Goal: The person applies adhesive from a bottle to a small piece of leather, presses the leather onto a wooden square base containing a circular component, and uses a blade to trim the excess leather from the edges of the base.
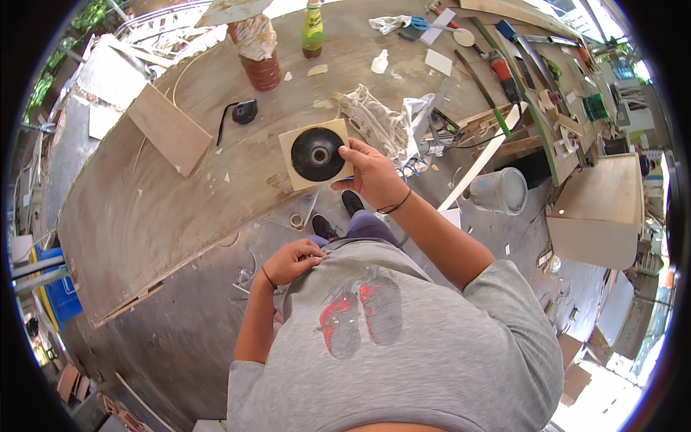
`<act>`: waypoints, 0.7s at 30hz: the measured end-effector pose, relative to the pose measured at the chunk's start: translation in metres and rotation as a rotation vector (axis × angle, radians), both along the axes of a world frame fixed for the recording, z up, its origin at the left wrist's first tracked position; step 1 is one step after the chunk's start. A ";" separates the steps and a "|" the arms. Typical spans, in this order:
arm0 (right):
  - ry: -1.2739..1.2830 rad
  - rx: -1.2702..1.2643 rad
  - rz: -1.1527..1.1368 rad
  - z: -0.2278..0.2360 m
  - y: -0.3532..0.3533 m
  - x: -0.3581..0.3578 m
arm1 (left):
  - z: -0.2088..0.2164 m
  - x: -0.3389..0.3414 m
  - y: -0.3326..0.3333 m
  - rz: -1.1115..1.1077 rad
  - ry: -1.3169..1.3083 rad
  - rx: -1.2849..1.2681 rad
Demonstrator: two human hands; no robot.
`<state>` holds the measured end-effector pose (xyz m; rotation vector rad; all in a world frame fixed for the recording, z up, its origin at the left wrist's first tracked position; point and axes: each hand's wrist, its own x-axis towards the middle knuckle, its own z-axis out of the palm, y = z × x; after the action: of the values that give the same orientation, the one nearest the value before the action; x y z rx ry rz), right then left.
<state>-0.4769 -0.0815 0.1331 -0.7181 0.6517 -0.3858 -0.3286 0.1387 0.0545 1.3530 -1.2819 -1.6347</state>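
In my right hand (374,173) is a black round disc (311,164) with a raised centre and a hole in it, lying against a square tan sheet (295,178). My thumb presses on the disc's right edge, while the other fingers go behind the sheet. Both are held up over the workbench's near edge. My left hand (291,262) is down at my waist, beside the hem of my grey shirt (403,302). Its fingers are curled together there, and what they hold, if anything, is hidden. A black tape measure (245,111) with a strap lies on the bench left of the disc.
The worn workbench (180,209) carries a flat wooden board (170,129), a red-brown container (259,68), a bottle (312,32), white rags (374,119) and a red-and-black power tool (502,72). A bucket (500,191) stands on the floor at right, near long wood strips.
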 end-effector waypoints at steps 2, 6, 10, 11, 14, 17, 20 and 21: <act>0.011 0.009 -0.001 -0.003 0.001 -0.002 | 0.002 -0.002 -0.002 0.021 0.023 0.062; 0.029 -0.002 -0.021 -0.003 0.004 -0.005 | 0.005 0.000 -0.004 0.118 0.004 0.204; 0.065 -0.003 -0.040 -0.009 0.003 -0.011 | 0.004 0.001 -0.008 0.159 0.010 0.106; 0.075 -0.026 -0.037 -0.009 0.004 -0.011 | -0.001 0.003 -0.008 0.136 0.012 0.096; 0.105 -0.059 -0.065 -0.016 0.005 -0.005 | -0.015 0.002 -0.007 0.138 0.036 0.112; 0.201 -0.089 -0.050 -0.056 -0.003 0.001 | -0.006 -0.006 -0.015 0.229 0.093 0.132; 0.325 0.021 -0.126 -0.129 -0.009 0.019 | -0.014 -0.006 -0.015 0.182 0.045 0.191; 0.370 0.096 -0.156 -0.135 -0.007 0.024 | -0.012 -0.007 -0.016 0.193 0.024 0.196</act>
<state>-0.4526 -0.0881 -0.0016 -0.6535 1.0737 -0.3646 -0.3358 0.1224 0.0423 1.5180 -0.9636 -1.6686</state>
